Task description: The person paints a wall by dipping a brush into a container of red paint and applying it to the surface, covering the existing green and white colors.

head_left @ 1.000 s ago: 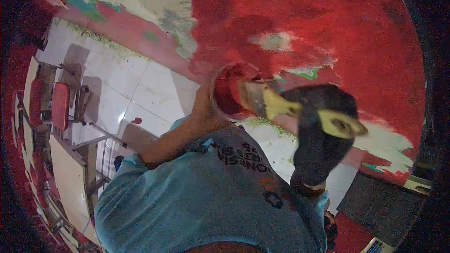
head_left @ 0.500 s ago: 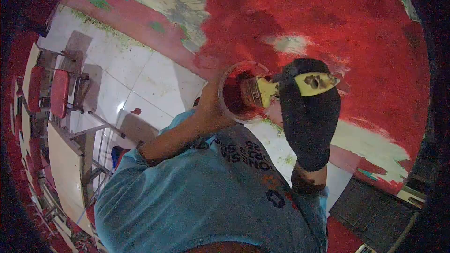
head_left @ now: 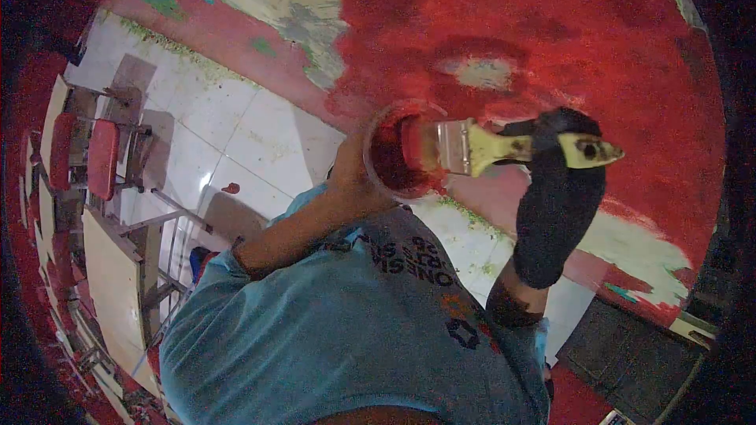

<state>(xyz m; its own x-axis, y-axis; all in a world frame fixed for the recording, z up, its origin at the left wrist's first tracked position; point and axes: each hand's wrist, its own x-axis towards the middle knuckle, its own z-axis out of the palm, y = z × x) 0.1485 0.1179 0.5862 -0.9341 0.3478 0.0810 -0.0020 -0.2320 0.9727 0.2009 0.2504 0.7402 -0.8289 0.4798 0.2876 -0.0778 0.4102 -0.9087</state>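
My left hand (head_left: 356,167) is wrapped round a clear plastic cup (head_left: 381,189) with red paint inside; most of its fingers are hidden behind the cup. In a dark glove, my right hand (head_left: 563,181) grips a paintbrush (head_left: 492,148) by its yellow handle. The brush lies level, its metal band at the cup's rim and its red-wetted bristles over the cup's mouth. Just beyond both hands stands a wall (head_left: 598,47) coated mostly in red, with a pale unpainted patch (head_left: 482,72) above the brush.
White floor tiles (head_left: 260,134) with greenish debris run along the wall's foot. Red chairs (head_left: 103,159) and a pale tabletop (head_left: 110,283) stand at the left. A dark flat panel (head_left: 626,354) is at the lower right. A small red scrap (head_left: 231,188) lies on the floor.
My right hand has moved to the right, drawing the brush partly out of the cup, so the metal band and more of the bristles now show. My left hand and the cup have barely moved.
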